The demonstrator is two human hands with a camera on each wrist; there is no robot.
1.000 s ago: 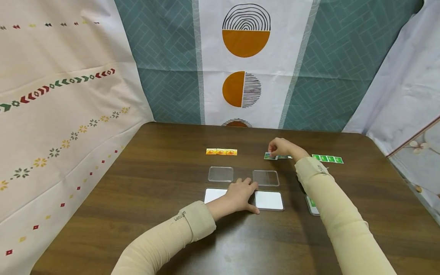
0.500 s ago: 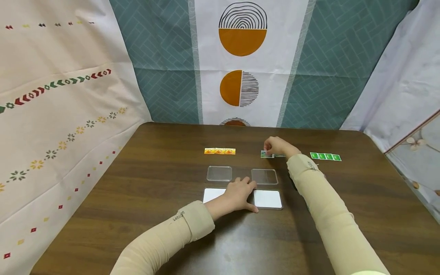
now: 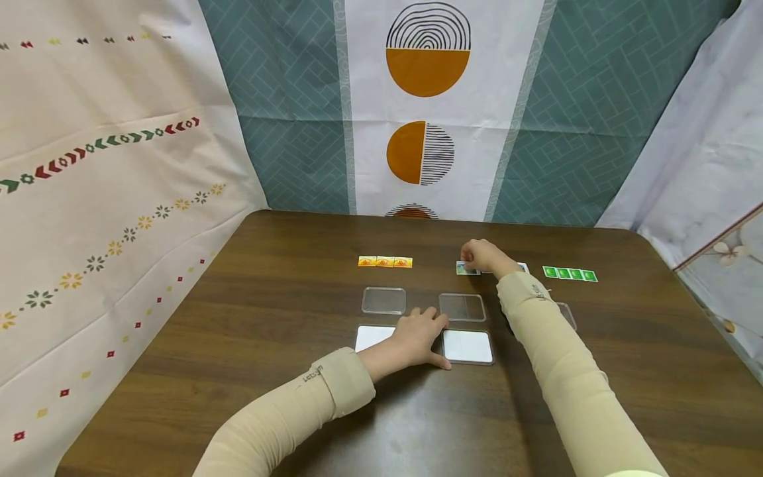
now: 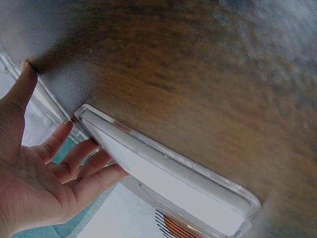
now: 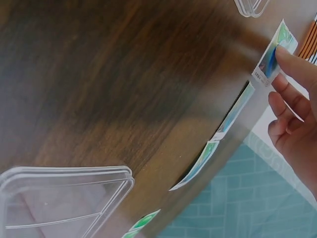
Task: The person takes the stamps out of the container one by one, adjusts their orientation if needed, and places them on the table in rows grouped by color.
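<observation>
In the head view my right hand [image 3: 485, 257] pinches a blue-green postage stamp [image 3: 467, 268] by the far side of the table. The right wrist view shows this stamp [image 5: 272, 57] tilted between thumb and fingers, beyond two similar stamps [image 5: 233, 114] lying in a row. My left hand [image 3: 412, 338] spreads between two clear cases with white inside. Its thumb and index finger lie at the left edge of the right-hand case [image 3: 467, 347]. Beside its other fingers is the left-hand case [image 4: 163, 168], partly covered by the hand in the head view.
Two clear lids or trays [image 3: 383, 301] lie beyond the white cases. Three orange stamps [image 3: 385, 262] form a row at the back; several green stamps [image 3: 569, 273] form another at the right. A clear case [image 5: 64, 198] is partly hidden by my right sleeve.
My right hand and forearm have shifted slightly left, the hand still pinching the stamp. A clear case edge and another stamp now show beside the right sleeve. My left hand stays put.
</observation>
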